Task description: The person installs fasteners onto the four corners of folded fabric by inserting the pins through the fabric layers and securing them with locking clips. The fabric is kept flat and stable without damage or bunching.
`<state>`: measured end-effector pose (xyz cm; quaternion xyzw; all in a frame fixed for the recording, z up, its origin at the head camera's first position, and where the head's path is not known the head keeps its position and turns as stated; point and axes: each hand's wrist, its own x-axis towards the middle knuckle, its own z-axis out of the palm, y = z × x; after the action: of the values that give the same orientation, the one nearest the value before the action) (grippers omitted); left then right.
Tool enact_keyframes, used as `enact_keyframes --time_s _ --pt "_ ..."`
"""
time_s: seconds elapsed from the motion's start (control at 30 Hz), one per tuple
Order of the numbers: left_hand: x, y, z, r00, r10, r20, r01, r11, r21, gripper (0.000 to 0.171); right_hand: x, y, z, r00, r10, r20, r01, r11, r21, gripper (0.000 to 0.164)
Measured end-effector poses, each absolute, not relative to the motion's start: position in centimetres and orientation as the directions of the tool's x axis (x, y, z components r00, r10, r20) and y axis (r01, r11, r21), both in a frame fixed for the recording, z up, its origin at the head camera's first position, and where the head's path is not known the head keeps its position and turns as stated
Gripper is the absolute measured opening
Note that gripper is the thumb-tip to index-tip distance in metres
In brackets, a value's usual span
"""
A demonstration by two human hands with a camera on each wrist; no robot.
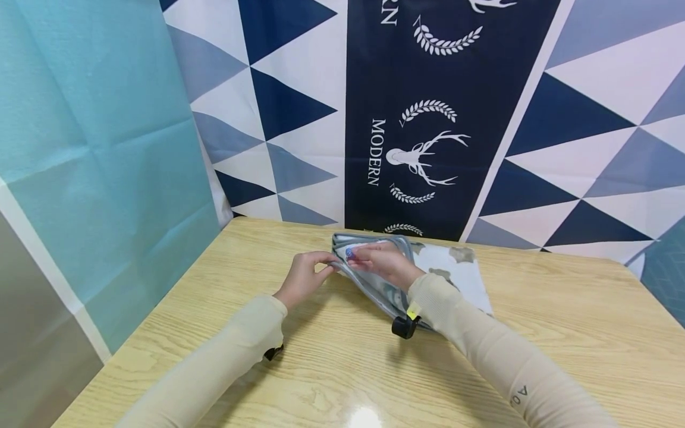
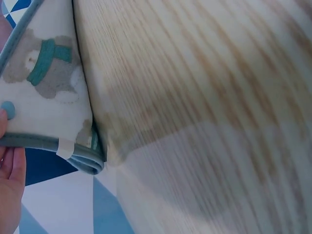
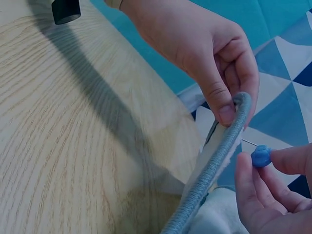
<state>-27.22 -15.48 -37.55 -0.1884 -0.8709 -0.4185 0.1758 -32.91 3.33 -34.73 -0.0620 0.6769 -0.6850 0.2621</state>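
A folded white cloth [image 1: 452, 270] with grey-brown animal patches and grey-blue edging lies at the back of the wooden table. My left hand [image 1: 305, 276] pinches its edging [image 3: 209, 170] at the near-left corner between thumb and fingers, lifting it off the table. In my right hand [image 1: 387, 261], a pin with a blue knob head [image 3: 262, 156] is pinched between thumb and fingers. Its thin metal shaft points at the held edge; whether the tip touches the cloth I cannot tell. A round blue spot [image 2: 7, 109] shows against the cloth beside a fingertip in the left wrist view.
The wooden table [image 1: 321, 368] reaches back to a patterned wall cloth [image 1: 299, 119]. Teal fabric [image 1: 107, 148] hangs along the left side. A white tab [image 2: 65, 148] sits on the cloth's edging. Each wrist bears a small black camera [image 1: 405, 326].
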Motion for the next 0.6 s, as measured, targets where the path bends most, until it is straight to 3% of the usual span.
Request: enact_keyframes --time_s 0.37,0.6 --pt "-27.36 -15.5 -37.76 -0.863 0.176 0.474 0.482 0.567 0.668 0.009 -32.86 3.13 -35.07 -0.852 -0.452 -0.263 0.289 0.013 -0.957 0.037" --pt "-27.22 -15.56 -37.71 -0.878 0.181 0.443 0.46 0.571 0.679 0.009 -32.77 3.23 -35.0 -0.854 -0.434 -0.286 0.279 0.082 -0.957 0.036"
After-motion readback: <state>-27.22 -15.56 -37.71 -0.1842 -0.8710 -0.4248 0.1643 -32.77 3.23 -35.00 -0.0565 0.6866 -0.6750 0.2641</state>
